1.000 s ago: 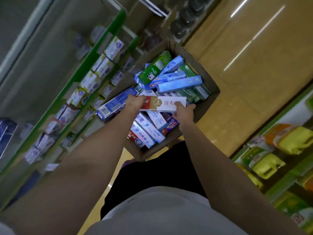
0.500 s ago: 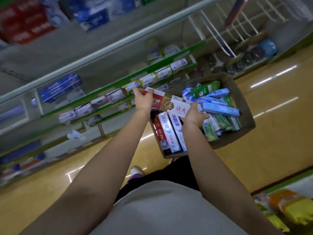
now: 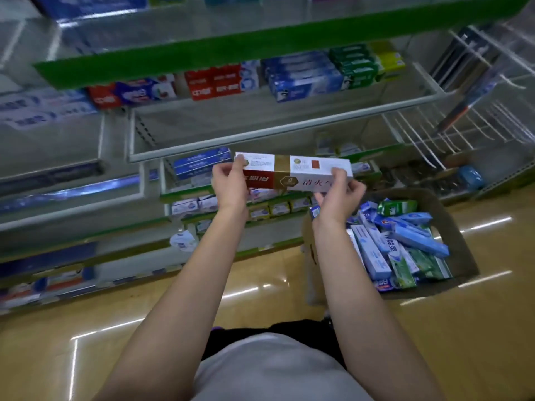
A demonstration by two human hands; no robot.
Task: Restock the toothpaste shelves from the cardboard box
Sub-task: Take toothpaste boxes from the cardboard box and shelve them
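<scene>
Both hands hold one long white, red and gold toothpaste box [image 3: 292,171] level in front of the shelves. My left hand [image 3: 230,183] grips its left end and my right hand [image 3: 338,192] grips its right end from below. The brown cardboard box [image 3: 460,227] sits on the floor at the right, with several blue, white and green toothpaste cartons heaped inside. A shelf with a bare stretch [image 3: 260,123] lies just above the held box. Red, blue and green toothpaste packs [image 3: 301,78] stand on the shelf higher up.
Lower shelves [image 3: 220,204] carry small white and yellow cartons behind my hands. A white wire rack [image 3: 463,123] juts out at the right. Glossy yellow-brown floor [image 3: 144,308] runs along the shelf base. A round white pack [image 3: 183,241] rests at the bottom shelf.
Both hands lifted the white and red box out of the cardboard box and up toward the shelves. My view swung from the box on the floor to face the shelving.
</scene>
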